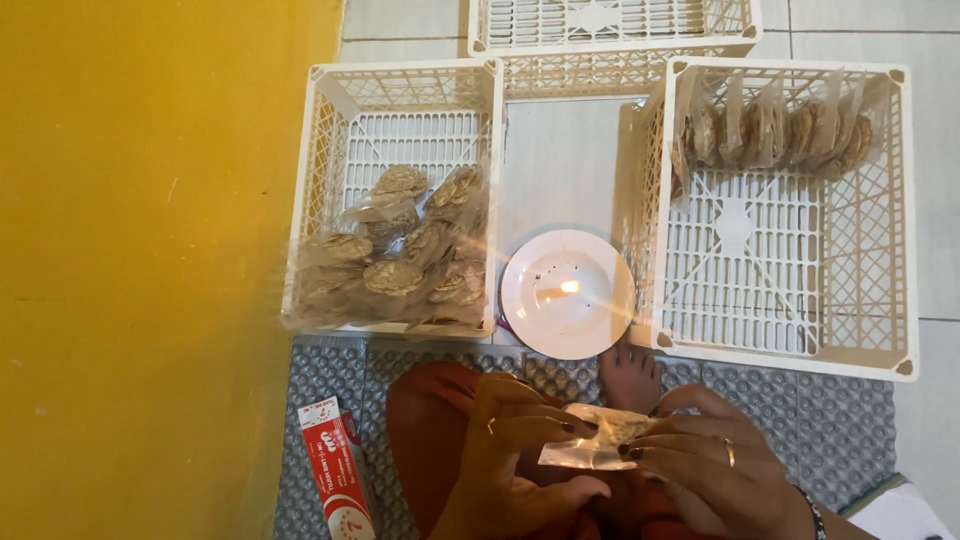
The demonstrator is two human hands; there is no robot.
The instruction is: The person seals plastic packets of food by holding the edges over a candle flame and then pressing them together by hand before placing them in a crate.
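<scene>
You are pinching a bagged snack [600, 437] between your left hand [515, 440] and right hand [700, 455], probably readying its open edge for the candle [568, 288].

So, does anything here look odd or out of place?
A small flame burns on a white plate on the floor, between two white plastic crates. The clear packets in the left crate spill over its front edge.
</scene>
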